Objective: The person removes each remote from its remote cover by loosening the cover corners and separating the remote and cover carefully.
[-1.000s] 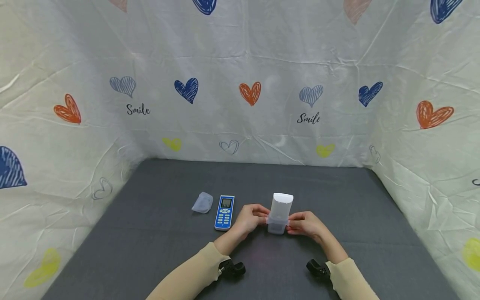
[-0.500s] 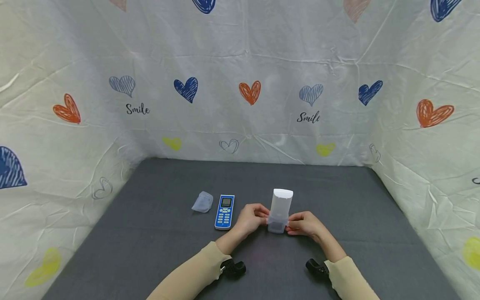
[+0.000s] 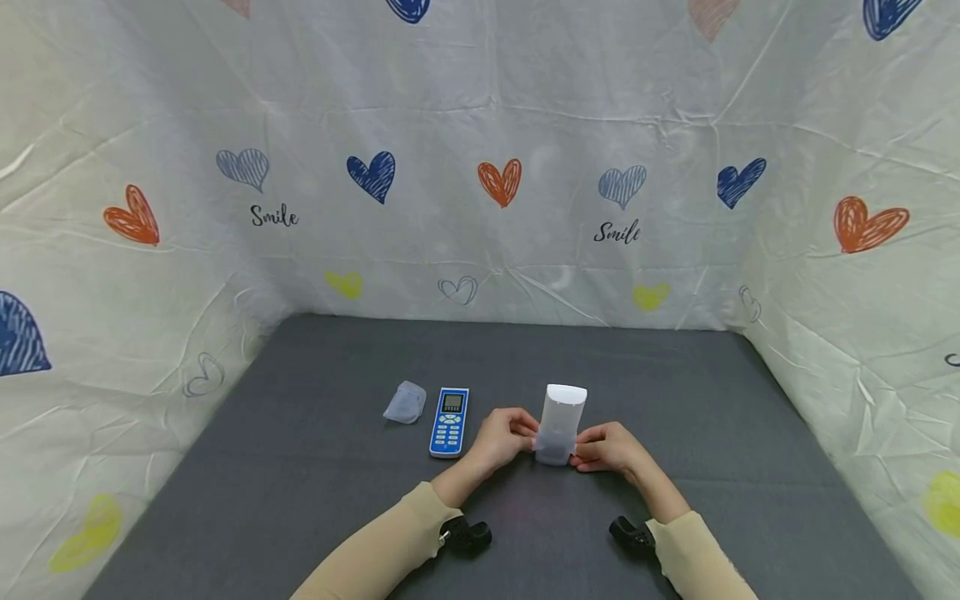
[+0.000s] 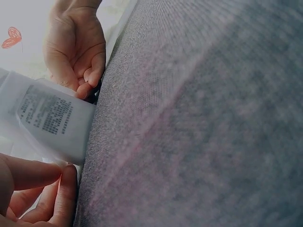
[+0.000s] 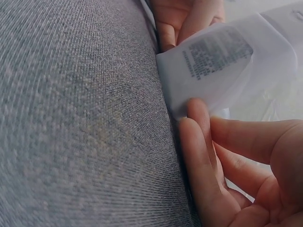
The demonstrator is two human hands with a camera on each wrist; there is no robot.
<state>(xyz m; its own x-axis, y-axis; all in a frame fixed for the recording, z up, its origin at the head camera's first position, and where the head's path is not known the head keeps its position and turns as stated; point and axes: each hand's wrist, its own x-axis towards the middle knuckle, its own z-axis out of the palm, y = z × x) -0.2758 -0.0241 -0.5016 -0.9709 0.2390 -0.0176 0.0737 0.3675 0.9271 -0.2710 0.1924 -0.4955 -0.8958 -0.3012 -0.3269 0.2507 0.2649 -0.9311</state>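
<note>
A white oblong device [image 3: 564, 408] stands upright on the dark grey table, its lower part inside a translucent soft sleeve [image 3: 553, 451]. Fine dark print on the device shows through the sleeve in both wrist views. My left hand [image 3: 501, 437] pinches the sleeve's left edge low down, thumb against curled fingers in the left wrist view. On the opposite side, my right hand [image 3: 613, 448] pinches the right edge, with fingertips [image 5: 196, 106] right at the sleeve. To the left of my left hand lies a blue remote control [image 3: 450, 422] with a small screen and several buttons.
A crumpled translucent bluish piece [image 3: 406, 403] lies beyond the blue remote, to its left. White fabric walls [image 3: 555, 133] printed with hearts enclose the table [image 3: 360, 517] at the back and sides. Black camera straps sit at both wrists.
The white device rose slightly, then sank back to about its earlier height. The sleeve's upper edge now lies smoother around it. Both hands keep nearly the same place; the remote lies still.
</note>
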